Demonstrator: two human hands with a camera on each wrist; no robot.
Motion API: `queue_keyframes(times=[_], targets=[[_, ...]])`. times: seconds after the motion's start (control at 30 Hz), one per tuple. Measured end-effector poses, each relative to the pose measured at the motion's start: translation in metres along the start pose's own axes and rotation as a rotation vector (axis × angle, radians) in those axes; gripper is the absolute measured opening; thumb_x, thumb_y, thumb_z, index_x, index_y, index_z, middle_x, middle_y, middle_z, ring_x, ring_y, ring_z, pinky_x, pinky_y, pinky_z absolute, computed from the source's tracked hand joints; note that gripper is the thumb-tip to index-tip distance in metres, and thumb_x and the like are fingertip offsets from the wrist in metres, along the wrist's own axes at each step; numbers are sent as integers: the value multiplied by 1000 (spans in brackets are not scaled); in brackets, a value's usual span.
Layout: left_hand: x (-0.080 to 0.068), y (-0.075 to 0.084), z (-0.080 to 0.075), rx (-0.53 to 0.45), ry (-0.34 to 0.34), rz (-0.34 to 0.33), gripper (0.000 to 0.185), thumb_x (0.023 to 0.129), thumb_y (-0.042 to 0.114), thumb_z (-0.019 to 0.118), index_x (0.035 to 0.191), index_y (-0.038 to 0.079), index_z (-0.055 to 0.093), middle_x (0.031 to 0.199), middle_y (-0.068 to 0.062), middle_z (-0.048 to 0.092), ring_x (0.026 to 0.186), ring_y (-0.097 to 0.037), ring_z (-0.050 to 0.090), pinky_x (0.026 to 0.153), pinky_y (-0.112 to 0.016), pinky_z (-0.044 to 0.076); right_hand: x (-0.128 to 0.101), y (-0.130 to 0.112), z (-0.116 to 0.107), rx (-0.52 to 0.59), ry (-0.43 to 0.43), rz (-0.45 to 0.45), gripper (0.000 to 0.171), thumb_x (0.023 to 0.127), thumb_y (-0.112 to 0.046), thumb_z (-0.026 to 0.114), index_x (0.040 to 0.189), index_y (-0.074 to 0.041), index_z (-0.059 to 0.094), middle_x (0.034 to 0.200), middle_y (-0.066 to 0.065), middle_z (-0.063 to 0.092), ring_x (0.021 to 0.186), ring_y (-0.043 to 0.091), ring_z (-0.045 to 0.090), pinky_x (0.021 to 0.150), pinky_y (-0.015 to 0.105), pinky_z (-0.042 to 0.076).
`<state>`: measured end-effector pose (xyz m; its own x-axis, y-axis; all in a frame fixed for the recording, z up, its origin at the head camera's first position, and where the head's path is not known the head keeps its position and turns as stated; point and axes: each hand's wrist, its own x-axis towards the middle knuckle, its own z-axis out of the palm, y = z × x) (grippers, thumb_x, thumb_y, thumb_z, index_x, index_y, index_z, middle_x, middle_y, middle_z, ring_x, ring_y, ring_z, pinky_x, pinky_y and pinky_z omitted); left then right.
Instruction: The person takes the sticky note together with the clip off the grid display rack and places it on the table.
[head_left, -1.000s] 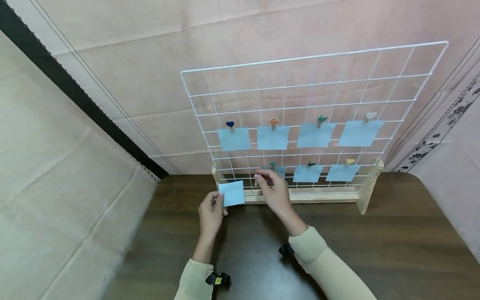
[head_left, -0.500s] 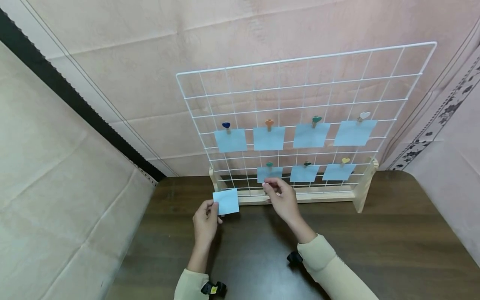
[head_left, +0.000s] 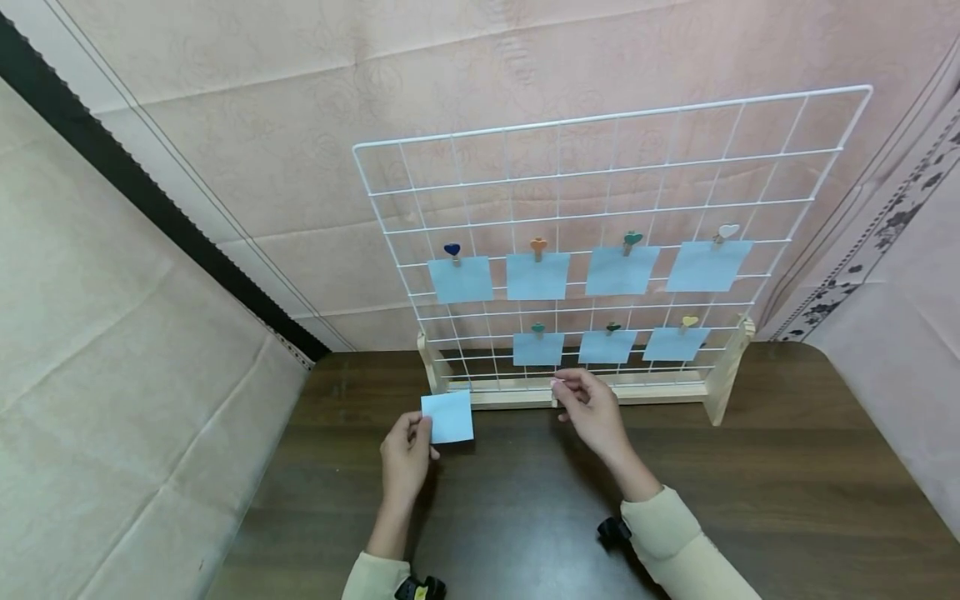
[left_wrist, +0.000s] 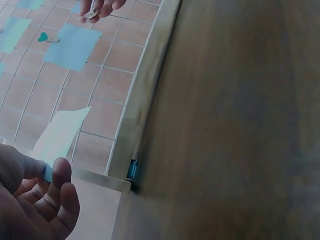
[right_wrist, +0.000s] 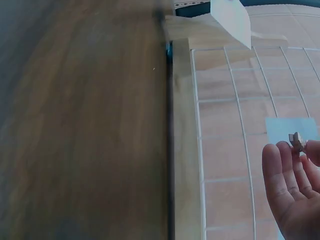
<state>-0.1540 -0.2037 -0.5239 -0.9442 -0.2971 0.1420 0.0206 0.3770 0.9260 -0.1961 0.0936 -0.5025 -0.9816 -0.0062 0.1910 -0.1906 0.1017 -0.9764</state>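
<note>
My left hand (head_left: 405,462) pinches a light blue paper note (head_left: 448,417) between thumb and fingers, held up in front of the rack's lower left corner. In the left wrist view the note is tilted and seen partly edge-on. My right hand (head_left: 597,419) pinches a small wooden clothespin (right_wrist: 297,142) between thumb and fingertips, in front of the rack's lower middle. A pinkish bit shows at those fingertips in the head view. Behind both hands stands the white wire grid (head_left: 615,117) on a pale wooden base (head_left: 517,401).
Several blue notes hang in an upper row on the grid, such as one under an orange heart clip (head_left: 538,245). Three more hang below, the leftmost under a green clip (head_left: 538,328). The rack stands on a dark wooden table (head_left: 517,517), with pale cloth (head_left: 285,125) behind.
My left hand has come down and slightly left with the note, away from the grid. The right hand has moved right and down with the clothespin, uncovering the lower left hanging note.
</note>
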Motion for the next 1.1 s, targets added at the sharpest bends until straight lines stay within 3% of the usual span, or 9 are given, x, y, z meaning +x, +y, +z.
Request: queue_keyframes(times=[0.3, 0.4, 0.57, 0.9, 1.1], targets=[[-7, -13, -5, 44, -7, 2, 19, 107, 15, 64, 115, 0, 73, 88, -10, 74, 55, -14, 58, 56, -28, 51, -10, 19, -21, -34, -15, 53, 25, 105, -7, 66, 126, 7, 66, 108, 27, 69, 82, 19, 70, 66, 33, 63], [-9, -16, -6, 68, -5, 27, 19, 106, 14, 65, 112, -1, 75, 88, -10, 73, 58, -12, 51, 58, -28, 48, -13, 23, -29, -43, -15, 73, 26, 105, -6, 65, 125, 10, 65, 109, 30, 68, 82, 23, 70, 65, 32, 62], [-11, -19, -5, 82, -11, 41, 17, 105, 12, 67, 109, -1, 76, 89, -10, 75, 63, -13, 51, 62, -27, 47, -19, 29, -41, -85, 0, 131, 21, 105, -8, 66, 117, 9, 67, 104, 25, 70, 78, 25, 69, 63, 31, 61], [-16, -25, -4, 102, -22, 0, 18, 105, 13, 67, 110, -1, 76, 96, -12, 77, 71, -15, 56, 66, -27, 50, -28, 35, -66, -145, -11, 191, 26, 106, -11, 65, 122, 9, 66, 109, 23, 71, 82, 18, 68, 65, 30, 61], [-19, -28, -2, 104, -35, -18, 19, 105, 14, 67, 111, -1, 76, 92, -10, 76, 63, -13, 51, 60, -27, 46, -31, 36, -81, -184, -45, 220, 28, 106, -9, 64, 125, 11, 66, 110, 23, 71, 84, 20, 69, 66, 31, 61]])
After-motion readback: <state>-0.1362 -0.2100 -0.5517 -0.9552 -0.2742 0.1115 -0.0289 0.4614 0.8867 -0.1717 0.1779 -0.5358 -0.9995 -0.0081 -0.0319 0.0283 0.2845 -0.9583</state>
